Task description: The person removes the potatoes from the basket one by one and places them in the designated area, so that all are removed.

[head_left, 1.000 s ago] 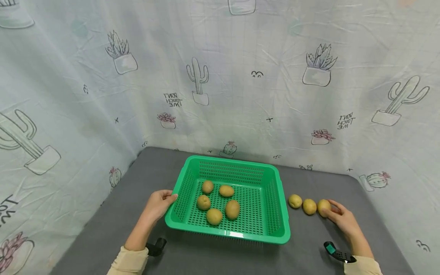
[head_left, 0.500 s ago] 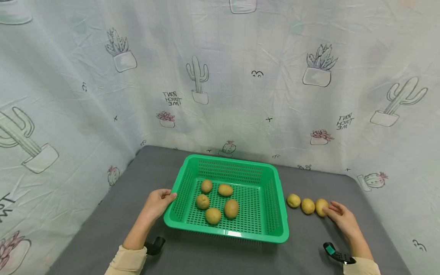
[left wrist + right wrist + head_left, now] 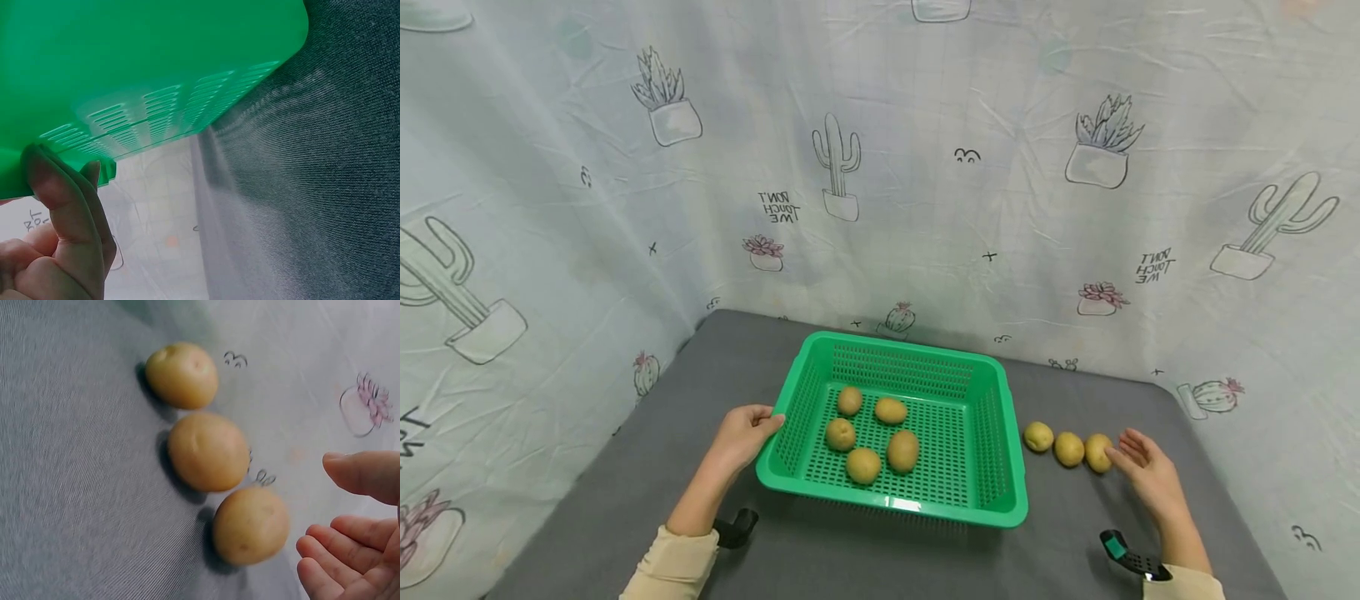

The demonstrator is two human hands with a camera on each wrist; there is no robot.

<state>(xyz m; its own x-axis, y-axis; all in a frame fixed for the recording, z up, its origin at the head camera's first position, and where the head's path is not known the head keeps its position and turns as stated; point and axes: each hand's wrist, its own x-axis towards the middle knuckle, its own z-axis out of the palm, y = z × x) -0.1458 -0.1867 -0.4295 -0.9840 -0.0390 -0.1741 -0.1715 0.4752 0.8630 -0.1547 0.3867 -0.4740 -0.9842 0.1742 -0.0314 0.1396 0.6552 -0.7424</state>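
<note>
Left grip (image 3: 741, 437): pinching the left rim of the basket (image 3: 902, 371); thumb over the edge in the head view, bent fingers (image 3: 69, 200) against the outer side shown only by the left wrist view.
Right grip (image 3: 1153, 475): holding nothing; thumb and loosely bent fingers spread well apart. Seeming to meet the nearest potato (image 3: 1098, 453) from the head, but just clear of it in the right wrist view.
Basket: green, on the tabletop (image 3: 865, 554), near the middle. Showing its inside to the head view alone, its slotted outer wall close up to the left wrist view.
Potatoes inside (image 3: 903, 451): five, spread over the left and middle of the basket floor; visible only from the head.
Potatoes outside (image 3: 1069, 449): three in a close row, right of the basket; dents and dark specks clearer from the right wrist.
Sheet (image 3: 902, 200): hung behind, printed with potted plants; seen broadly from the head, in part from both wrists.
Sleeves (image 3: 673, 560): beige, in the head view only.
</note>
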